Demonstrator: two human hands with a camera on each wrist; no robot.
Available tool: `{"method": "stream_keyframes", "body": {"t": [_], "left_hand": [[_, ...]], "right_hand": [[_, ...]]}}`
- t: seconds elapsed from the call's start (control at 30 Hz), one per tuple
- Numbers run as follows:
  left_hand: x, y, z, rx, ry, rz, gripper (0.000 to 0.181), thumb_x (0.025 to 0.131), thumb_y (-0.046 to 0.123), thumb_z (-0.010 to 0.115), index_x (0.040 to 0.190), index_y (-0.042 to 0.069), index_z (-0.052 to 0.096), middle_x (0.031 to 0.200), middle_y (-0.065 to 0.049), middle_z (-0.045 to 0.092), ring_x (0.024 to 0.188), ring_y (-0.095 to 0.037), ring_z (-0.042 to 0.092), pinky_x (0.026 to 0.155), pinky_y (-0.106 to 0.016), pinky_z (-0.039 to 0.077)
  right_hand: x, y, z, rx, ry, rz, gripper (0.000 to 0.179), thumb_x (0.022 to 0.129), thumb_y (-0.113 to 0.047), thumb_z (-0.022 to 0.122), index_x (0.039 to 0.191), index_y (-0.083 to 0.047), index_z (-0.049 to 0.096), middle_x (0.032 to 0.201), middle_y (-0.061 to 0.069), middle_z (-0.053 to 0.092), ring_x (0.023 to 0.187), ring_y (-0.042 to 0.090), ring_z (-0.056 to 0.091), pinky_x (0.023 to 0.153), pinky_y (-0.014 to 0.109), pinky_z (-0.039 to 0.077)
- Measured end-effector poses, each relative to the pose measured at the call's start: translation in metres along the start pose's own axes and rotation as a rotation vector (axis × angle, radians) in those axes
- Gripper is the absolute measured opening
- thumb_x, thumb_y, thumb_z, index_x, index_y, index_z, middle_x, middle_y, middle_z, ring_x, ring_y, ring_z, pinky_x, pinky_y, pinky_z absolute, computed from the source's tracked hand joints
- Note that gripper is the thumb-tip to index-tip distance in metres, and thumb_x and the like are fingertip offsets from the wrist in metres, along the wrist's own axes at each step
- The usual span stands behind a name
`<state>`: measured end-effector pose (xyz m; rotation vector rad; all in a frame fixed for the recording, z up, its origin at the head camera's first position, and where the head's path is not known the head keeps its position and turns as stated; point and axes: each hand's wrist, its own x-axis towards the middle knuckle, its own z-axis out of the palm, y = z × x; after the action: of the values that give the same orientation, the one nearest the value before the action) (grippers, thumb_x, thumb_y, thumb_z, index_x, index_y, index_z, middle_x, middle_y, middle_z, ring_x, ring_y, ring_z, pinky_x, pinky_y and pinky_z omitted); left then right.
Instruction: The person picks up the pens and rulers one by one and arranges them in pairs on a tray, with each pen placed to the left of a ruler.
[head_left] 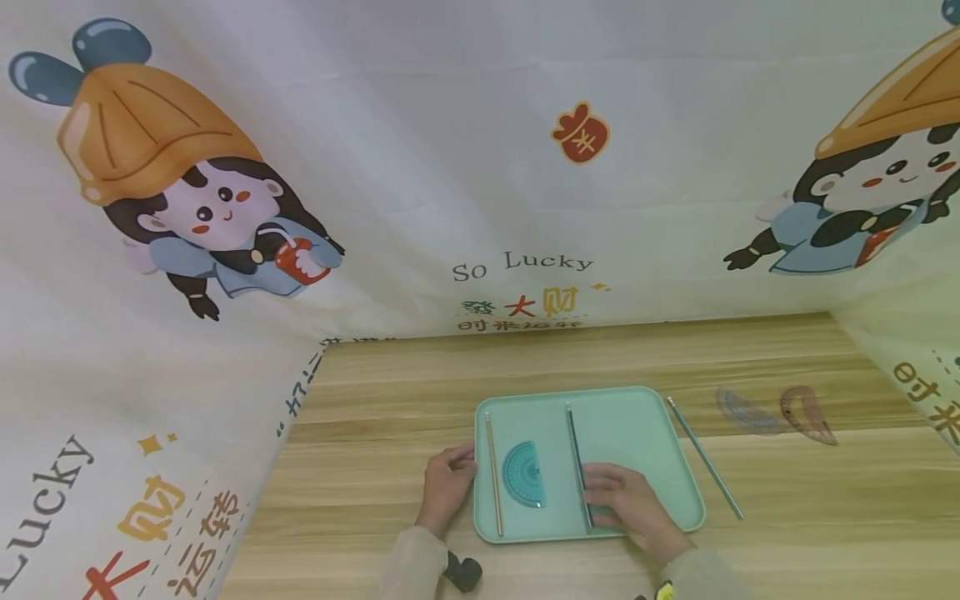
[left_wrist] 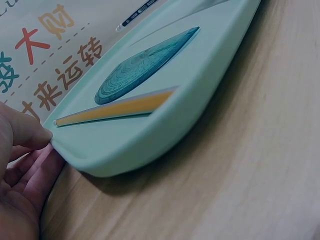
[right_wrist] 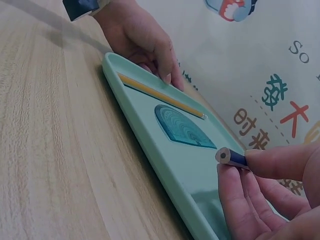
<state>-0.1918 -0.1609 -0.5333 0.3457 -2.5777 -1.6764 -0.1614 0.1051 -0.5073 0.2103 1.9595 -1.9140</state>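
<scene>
A mint-green tray lies on the wooden table. My left hand holds its left edge, thumb at the rim in the left wrist view. Between thumb and fingers, my right hand pinches a dark blue pencil over the middle of the tray; the right wrist view shows the blunt end of this pencil toward the camera. Along the tray's left side lies a yellow pencil. A teal translucent protractor is beside it, straight edge facing right.
Right of the tray, a teal pencil lies slanted on the table. Farther right are a clear bluish protractor and a pinkish one. Printed white cloth walls the back and sides.
</scene>
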Motion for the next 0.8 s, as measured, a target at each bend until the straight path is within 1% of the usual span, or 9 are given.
{"method": "stream_keyframes", "body": {"t": [0.23, 0.5, 0.67, 0.8], "left_hand": [[0.0, 0.001, -0.001, 0.003, -0.007, -0.005, 0.035, 0.084, 0.003, 0.057, 0.118, 0.0, 0.064, 0.103, -0.012, 0.068, 0.097, -0.023, 0.063, 0.087, -0.04, 0.053], [0.002, 0.0, -0.001, 0.0, -0.014, -0.011, 0.034, 0.084, 0.004, 0.057, 0.118, 0.001, 0.065, 0.104, -0.011, 0.068, 0.097, -0.022, 0.063, 0.087, -0.039, 0.053], [0.003, -0.002, 0.0, -0.002, -0.016, -0.013, 0.034, 0.084, 0.004, 0.057, 0.118, 0.002, 0.065, 0.105, -0.011, 0.068, 0.098, -0.022, 0.063, 0.088, -0.04, 0.052], [0.003, -0.002, 0.0, 0.001, -0.017, -0.028, 0.035, 0.085, 0.005, 0.057, 0.119, 0.003, 0.064, 0.106, -0.01, 0.068, 0.099, -0.022, 0.062, 0.09, -0.04, 0.052]], "right_hand": [[0.004, -0.003, 0.009, -0.019, 0.024, -0.004, 0.046, 0.082, 0.0, 0.064, 0.127, 0.005, 0.053, 0.118, 0.021, 0.061, 0.091, 0.019, 0.064, 0.075, 0.038, 0.058], [0.007, -0.007, 0.022, -0.061, 0.057, -0.02, 0.045, 0.078, 0.003, 0.065, 0.122, 0.007, 0.056, 0.111, 0.019, 0.064, 0.087, 0.02, 0.065, 0.07, 0.039, 0.058], [0.011, -0.004, 0.027, -0.075, 0.069, -0.016, 0.043, 0.078, 0.003, 0.064, 0.12, 0.006, 0.057, 0.11, 0.018, 0.065, 0.085, 0.019, 0.065, 0.068, 0.038, 0.058], [0.011, -0.005, 0.03, -0.085, 0.073, -0.016, 0.043, 0.078, 0.002, 0.064, 0.12, 0.006, 0.057, 0.11, 0.019, 0.064, 0.085, 0.019, 0.065, 0.069, 0.038, 0.058]]}}
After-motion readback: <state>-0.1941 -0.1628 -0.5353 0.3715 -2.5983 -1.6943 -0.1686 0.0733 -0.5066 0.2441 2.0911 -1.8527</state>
